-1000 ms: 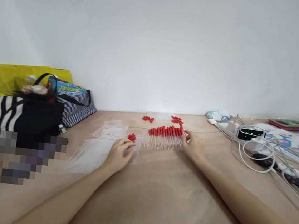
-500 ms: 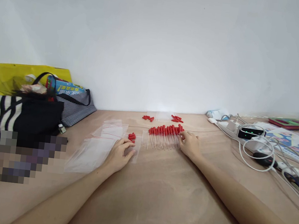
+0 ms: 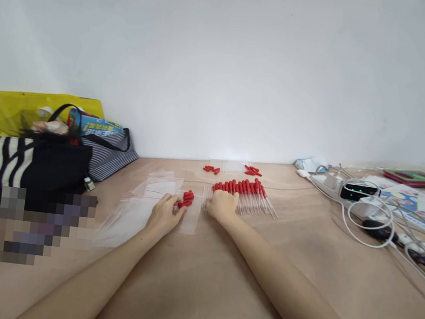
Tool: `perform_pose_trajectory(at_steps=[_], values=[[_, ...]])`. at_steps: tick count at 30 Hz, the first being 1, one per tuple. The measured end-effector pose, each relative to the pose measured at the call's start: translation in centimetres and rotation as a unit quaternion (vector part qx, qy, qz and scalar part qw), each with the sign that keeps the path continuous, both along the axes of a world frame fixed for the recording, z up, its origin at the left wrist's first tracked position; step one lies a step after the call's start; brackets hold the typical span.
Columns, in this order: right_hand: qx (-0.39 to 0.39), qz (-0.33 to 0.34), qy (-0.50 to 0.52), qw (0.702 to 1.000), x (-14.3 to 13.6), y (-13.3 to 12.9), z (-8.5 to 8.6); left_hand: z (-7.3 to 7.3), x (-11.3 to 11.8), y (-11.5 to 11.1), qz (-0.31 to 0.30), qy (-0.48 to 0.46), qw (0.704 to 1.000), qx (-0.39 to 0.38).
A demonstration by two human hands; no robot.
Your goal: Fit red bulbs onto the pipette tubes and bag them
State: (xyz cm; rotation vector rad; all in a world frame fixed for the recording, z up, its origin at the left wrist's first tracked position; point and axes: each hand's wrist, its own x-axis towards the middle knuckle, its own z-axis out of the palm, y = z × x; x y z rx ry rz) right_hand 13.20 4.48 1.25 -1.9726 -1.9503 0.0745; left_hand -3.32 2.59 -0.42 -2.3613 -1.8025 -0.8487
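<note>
At nine o'clock my striped bags [image 3: 43, 160] lean against the wall, clear of the work. My left hand [image 3: 163, 217] lies on the clear zip bags [image 3: 133, 212], fingers curled narrow around the small bunch of red rubber bulbs [image 3: 187, 199] at its one o'clock; whether I pinch one or only touch them I cannot tell. Just to the right, my right hand [image 3: 223, 205] rests palm down, fingers loosely together, on the left end of the row of glass droppers [image 3: 249, 194], which fans out toward three o'clock. I hold nothing that I can see in it. More loose bulbs [image 3: 211, 169] lie at twelve o'clock near the wall. The charger cables [image 3: 367, 213] sit well apart at three o'clock.

To do this well, I judge I should keep the left hand pressing the bag flat and slide a few droppers sideways without rolling the glass tips together.

A second ago my right hand was at the row's right end; it has crossed to the left end, and the droppers now splay out more
</note>
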Motion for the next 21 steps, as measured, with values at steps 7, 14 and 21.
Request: perform_pose_trajectory(at_steps=[7,14,21], values=[[-0.046,-0.027,0.012,0.999,-0.2,0.9,0.1,-0.3,0.1,0.1,-0.027,-0.012,0.999,0.024],[-0.041,-0.017,0.022,0.999,0.2,0.0,0.9,0.3,0.7,-0.8,-0.070,-0.044,0.996,0.046],[0.161,0.172,0.067,0.970,6.6,-4.1,-0.9,0.7,2.8,-4.0,-0.219,-0.039,0.975,-0.025]])
